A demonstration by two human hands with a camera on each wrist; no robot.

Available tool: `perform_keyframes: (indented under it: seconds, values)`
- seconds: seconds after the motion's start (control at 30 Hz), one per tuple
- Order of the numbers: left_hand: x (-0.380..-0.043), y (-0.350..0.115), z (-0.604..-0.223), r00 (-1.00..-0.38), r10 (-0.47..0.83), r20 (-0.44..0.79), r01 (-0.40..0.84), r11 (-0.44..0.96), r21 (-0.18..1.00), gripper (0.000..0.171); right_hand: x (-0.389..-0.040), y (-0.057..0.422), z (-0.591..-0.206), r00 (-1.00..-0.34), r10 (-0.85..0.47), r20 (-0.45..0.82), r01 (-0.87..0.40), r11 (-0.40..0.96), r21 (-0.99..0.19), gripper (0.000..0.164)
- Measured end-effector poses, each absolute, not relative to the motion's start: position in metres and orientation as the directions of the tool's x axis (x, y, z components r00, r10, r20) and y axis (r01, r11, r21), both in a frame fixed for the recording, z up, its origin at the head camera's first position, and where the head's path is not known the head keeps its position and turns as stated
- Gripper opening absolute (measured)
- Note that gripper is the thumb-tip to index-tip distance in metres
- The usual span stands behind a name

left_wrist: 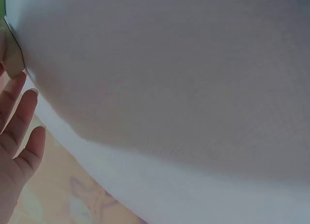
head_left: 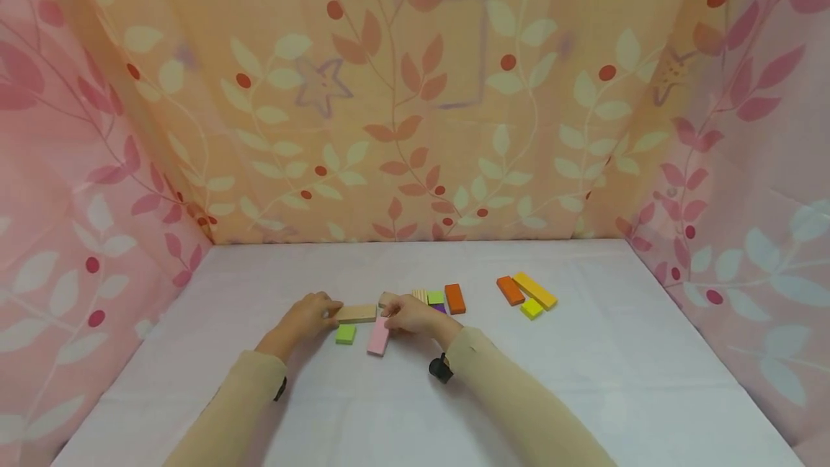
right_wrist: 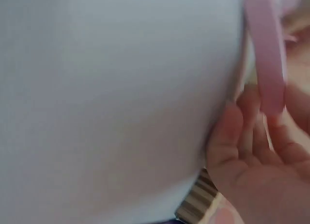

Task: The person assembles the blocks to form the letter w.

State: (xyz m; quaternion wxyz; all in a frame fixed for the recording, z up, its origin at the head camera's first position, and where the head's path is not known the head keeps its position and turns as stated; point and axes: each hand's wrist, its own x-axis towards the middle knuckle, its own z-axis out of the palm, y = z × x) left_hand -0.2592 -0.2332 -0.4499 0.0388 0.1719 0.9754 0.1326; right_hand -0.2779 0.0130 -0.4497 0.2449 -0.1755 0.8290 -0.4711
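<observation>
My left hand (head_left: 305,316) pinches the left end of a long tan wooden block (head_left: 355,313) lying on the white table (head_left: 583,380). In the left wrist view three straight fingers (left_wrist: 22,122) show beside the tan block's edge (left_wrist: 12,56). My right hand (head_left: 410,316) meets the block's right end, where its fingertips hold a small tan block (head_left: 387,299). A pink block (head_left: 378,338) lies just under that hand; in the right wrist view the pink block (right_wrist: 264,54) runs past loosely bent fingers (right_wrist: 242,136). A green block (head_left: 346,334) lies below the tan one.
A striped block (head_left: 420,295), a small lime block (head_left: 435,298), a purple one (head_left: 441,308) and an orange-red block (head_left: 454,298) sit right of my hands. Farther right lie an orange block (head_left: 509,290) and two yellow blocks (head_left: 534,290). Patterned cloth walls (head_left: 415,107) enclose the table.
</observation>
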Motion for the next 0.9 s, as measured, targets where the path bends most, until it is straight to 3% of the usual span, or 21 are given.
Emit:
perform_keyframes:
  seconds: [0.13, 0.6, 0.9]
  values:
    - [-0.259, -0.229, -0.451, -0.946, 0.321, -0.038, 0.301, 0.919, 0.255, 0.036, -0.278, 0.01, -0.453, -0.839, -0.505, -0.2, -0.137, 0.552, -0.822, 0.021]
    - [-0.243, -0.232, -0.443, -0.972, 0.233, -0.015, 0.218, 0.929, 0.299, 0.028, -0.281, 0.006, -0.458, -0.89, -0.436, -0.136, -0.174, 0.599, -0.781, 0.024]
    - [-0.211, -0.234, -0.44, -0.95, 0.312, 0.025, 0.3, 0.886, 0.353, 0.024, -0.28, 0.003, -0.457, -0.913, -0.387, -0.13, -0.152, 0.617, -0.772, 0.015]
